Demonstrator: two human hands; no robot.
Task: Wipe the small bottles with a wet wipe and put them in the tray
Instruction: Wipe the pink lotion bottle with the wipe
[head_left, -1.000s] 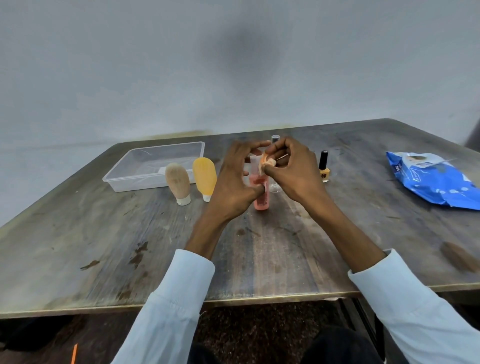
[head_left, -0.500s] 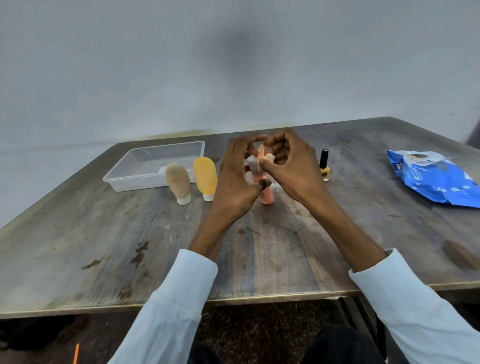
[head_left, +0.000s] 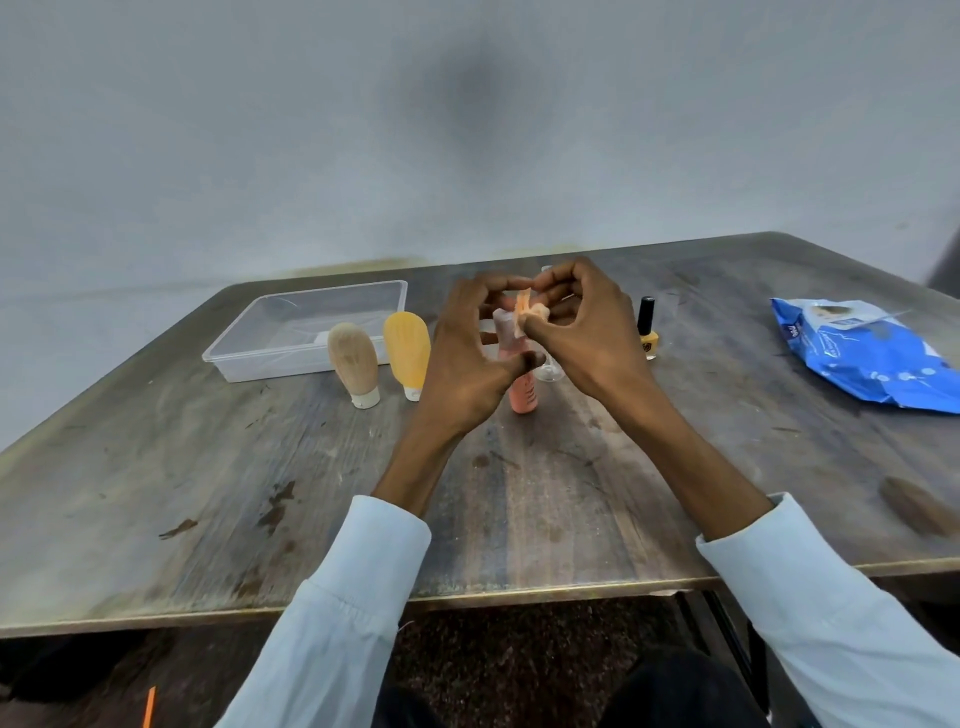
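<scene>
My left hand (head_left: 467, 353) grips a small pink bottle (head_left: 522, 395) around its upper half, a little above the table. My right hand (head_left: 587, 332) pinches a small crumpled wipe (head_left: 527, 312) against the bottle's clear cap. A clear plastic tray (head_left: 249, 358) lies at the back left. A tan tube (head_left: 356, 364) and a yellow tube (head_left: 408, 353) stand on their caps in front of the tray. A yellow nail polish bottle (head_left: 648, 332) with a black cap stands to the right of my hands. A clear bottle (head_left: 549, 371) stands behind my hands, mostly hidden.
A blue pack of wet wipes (head_left: 872, 358) lies at the right side of the wooden table (head_left: 208, 493). The table's front edge runs just above my sleeves. A wall stands behind the table.
Both hands have shifted slightly with the pink bottle, which now sits a bit tilted in my left hand. The wipe stays at the cap between my right fingers.
</scene>
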